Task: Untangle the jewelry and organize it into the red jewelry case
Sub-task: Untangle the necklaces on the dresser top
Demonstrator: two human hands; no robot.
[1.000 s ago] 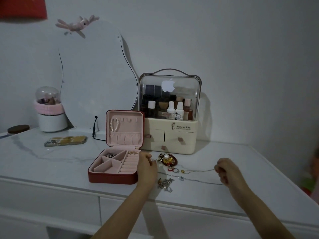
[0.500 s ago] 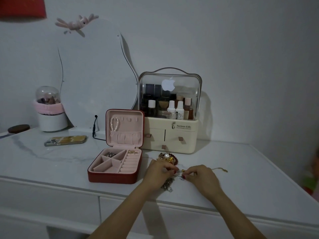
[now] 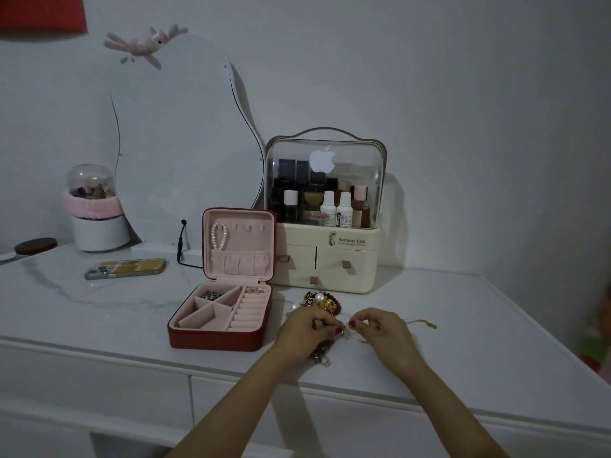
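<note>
The red jewelry case lies open on the white table, pink inside, with a pearl bracelet hung in its lid, silver pieces in a back compartment and gold rings in the ring rolls. Right of it sits a tangled jewelry pile with a pearl, red beads and gold charms. My left hand and my right hand meet just in front of the pile, fingertips pinching a thin gold chain that trails to the right. A silver piece lies under my left hand.
A cream cosmetics organizer with a clear lid stands behind the pile. A phone lies left of the case, a curved mirror leans on the wall, and a white pot with a pink band stands at far left. The table edge runs close below my hands.
My right hand has come in from the right to meet my left hand. The chain, stretched out a second ago, is now bunched between both hands' fingertips.
</note>
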